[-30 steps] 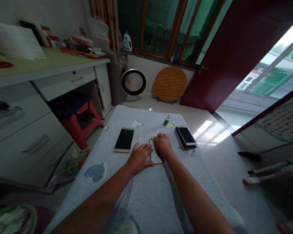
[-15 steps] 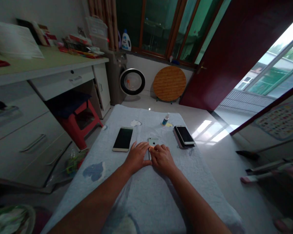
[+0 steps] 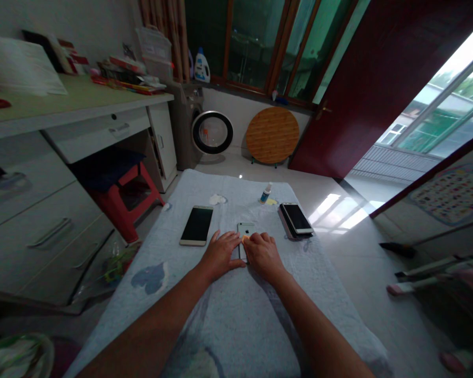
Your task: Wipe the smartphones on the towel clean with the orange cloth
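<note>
Left hand [image 3: 222, 253]: palm down, thumb [image 3: 237, 264] spread inward
Right hand [image 3: 265, 256]: curled, knuckles up
Arms [image 3: 153, 312]: bare, stretched forward, converging

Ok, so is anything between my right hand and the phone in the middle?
Yes: a small orange item shows at the fingers of your right hand, over the back of the middle phone. Nothing else visible is between them, though the hand hides part.

Apple logo [image 3: 247, 231], on back of phone [image 3: 243, 227], bottle label [image 3: 264, 197] illegible
</note>
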`<state>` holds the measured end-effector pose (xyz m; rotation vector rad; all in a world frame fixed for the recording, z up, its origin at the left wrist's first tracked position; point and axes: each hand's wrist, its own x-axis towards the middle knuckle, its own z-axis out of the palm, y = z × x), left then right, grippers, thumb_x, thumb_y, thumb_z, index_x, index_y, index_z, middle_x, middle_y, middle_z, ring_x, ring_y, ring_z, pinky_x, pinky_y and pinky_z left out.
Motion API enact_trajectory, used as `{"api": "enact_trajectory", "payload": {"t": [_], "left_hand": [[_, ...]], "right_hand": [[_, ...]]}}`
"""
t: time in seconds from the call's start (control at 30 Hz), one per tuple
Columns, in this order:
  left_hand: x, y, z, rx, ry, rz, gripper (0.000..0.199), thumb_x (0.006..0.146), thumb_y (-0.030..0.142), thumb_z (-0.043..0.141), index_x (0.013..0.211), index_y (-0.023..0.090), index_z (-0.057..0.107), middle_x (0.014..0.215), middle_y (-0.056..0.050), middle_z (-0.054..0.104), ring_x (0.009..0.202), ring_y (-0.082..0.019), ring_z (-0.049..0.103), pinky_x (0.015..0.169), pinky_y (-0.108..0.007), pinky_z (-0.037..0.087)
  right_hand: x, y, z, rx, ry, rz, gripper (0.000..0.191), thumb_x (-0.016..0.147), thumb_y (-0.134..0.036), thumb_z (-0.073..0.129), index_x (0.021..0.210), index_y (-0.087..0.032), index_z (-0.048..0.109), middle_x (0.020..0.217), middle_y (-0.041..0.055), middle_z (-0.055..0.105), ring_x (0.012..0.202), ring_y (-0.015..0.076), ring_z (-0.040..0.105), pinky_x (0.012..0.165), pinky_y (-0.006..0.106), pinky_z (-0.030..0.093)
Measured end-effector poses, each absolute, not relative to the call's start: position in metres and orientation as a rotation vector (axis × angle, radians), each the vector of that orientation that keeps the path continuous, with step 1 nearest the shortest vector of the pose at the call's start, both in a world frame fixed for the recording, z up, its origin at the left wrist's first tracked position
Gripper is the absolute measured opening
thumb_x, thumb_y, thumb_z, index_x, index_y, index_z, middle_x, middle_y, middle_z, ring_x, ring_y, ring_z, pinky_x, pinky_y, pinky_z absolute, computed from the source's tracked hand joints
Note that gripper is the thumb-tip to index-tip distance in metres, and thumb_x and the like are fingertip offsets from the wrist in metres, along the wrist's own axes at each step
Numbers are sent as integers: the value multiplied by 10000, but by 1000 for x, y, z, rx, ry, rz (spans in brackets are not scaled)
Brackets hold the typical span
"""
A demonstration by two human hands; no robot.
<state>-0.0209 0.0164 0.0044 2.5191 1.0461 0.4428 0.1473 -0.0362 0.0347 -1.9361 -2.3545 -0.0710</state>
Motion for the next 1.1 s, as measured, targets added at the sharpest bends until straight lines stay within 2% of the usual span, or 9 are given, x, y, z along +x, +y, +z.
{"api": "enact_trajectory", "payload": {"t": [0.27, 0.53, 0.8, 1.1], "left_hand": [[-21, 17, 6, 2524, 1035, 444, 677, 740, 524, 734, 1309, 224, 522, 1388, -129, 539, 1329, -306, 429, 1136, -549, 174], [-22, 17, 6, 2539, 1048, 440, 669, 741, 540, 729, 1283, 191, 550, 1393, -143, 532, 1319, -312, 438, 1141, -560, 156], [-21, 16, 8, 2525, 1050, 458, 640, 741, 538, 729, 1268, 212, 566, 1388, -133, 540, 1306, -309, 456, 1133, -560, 180], [-21, 16, 5, 2529, 1052, 475, 603, 766, 515, 711, 1269, 218, 563, 1385, -132, 543, 1302, -300, 460, 1130, -541, 196]], "right_hand": [[138, 4, 35, -2079, -2296, -90, 282, 992, -326, 362, 1160, -250, 576, 1094, 93, 565, 984, 230, 446, 777, 339, 301], [146, 13, 29, -2168, -2193, -156, 304, 999, -330, 342, 1204, -249, 551, 1102, 95, 566, 979, 239, 457, 766, 338, 305], [157, -23, 25, -2185, -2175, -122, 346, 1001, -335, 357, 1309, -272, 499, 1095, 91, 573, 975, 227, 459, 764, 334, 298], [151, -79, 26, -2028, -2271, -65, 320, 988, -319, 416, 1294, -295, 508, 1100, 67, 579, 943, 205, 457, 789, 321, 292]]}}
